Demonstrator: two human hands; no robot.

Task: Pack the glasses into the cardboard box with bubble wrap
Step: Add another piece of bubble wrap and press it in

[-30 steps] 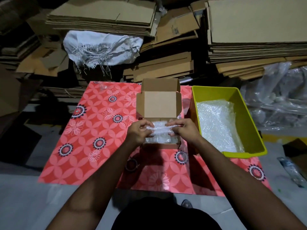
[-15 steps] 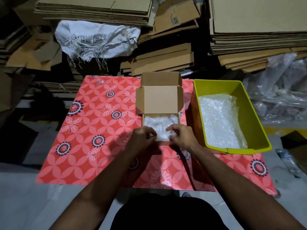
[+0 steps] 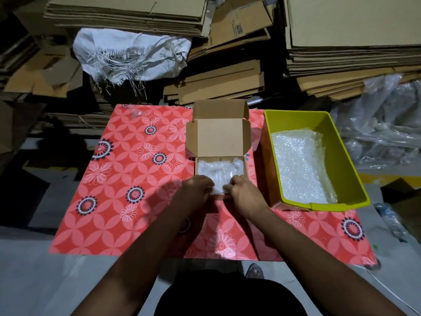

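Cardboard box (image 3: 220, 142) bubble wrap (image 3: 216, 171) hides glasses; fingers (image 3: 210, 184) obscured.

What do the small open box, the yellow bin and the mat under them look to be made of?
The small box: plain brown cardboard, matte, with folded flaps. The yellow bin: likely moulded plastic, smooth with a slight sheen and a rolled rim. The red floral mat: probably a printed plastic or paper sheet, lying thin and flat; which one cannot be told.

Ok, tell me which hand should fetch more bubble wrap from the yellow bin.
Right hand. It sits on the box's side nearest the yellow bin holding the spare bubble wrap; the left hand would have to cross over.
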